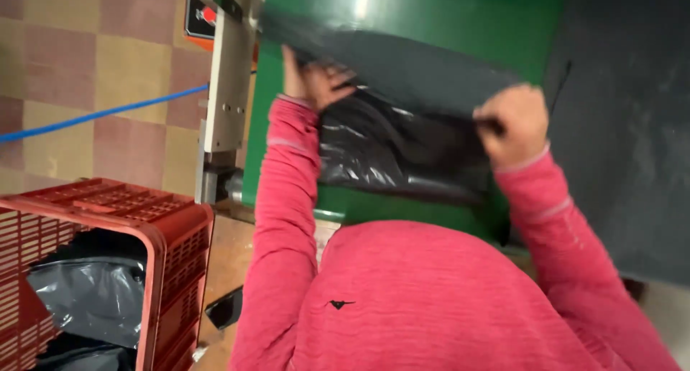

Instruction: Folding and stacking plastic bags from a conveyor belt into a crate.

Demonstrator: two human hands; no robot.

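1. We see a floor (86, 76) of pink and yellow squares, with a blue line (100, 114) running across it. In front of us stands a big green machine (460, 26) with a pale metal post (230, 76) on its left side.

2. A dark plastic sheet (402, 137) lies stretched over the green machine. It looks like a bag, shiny and crinkled in the middle.

3. Our left hand (313, 80) grips the left edge of the sheet, with the fingers curled over it. Our right hand (514, 123) is closed in a fist on the right edge. We think the two hands are far apart so the plastic stays flat and wide.

4. Both arms wear pink sleeves (287, 184) and reach up from our body (the camera looks down over our chest).

5. Down on the left sits a red plastic crate (180, 242). More dark plastic (93, 292) lies inside it. The crate is close to our left arm, maybe so the plastic is easy to reach.

6. A dark grey mat or wall (625, 127) fills the right side. We cannot tell which it is.
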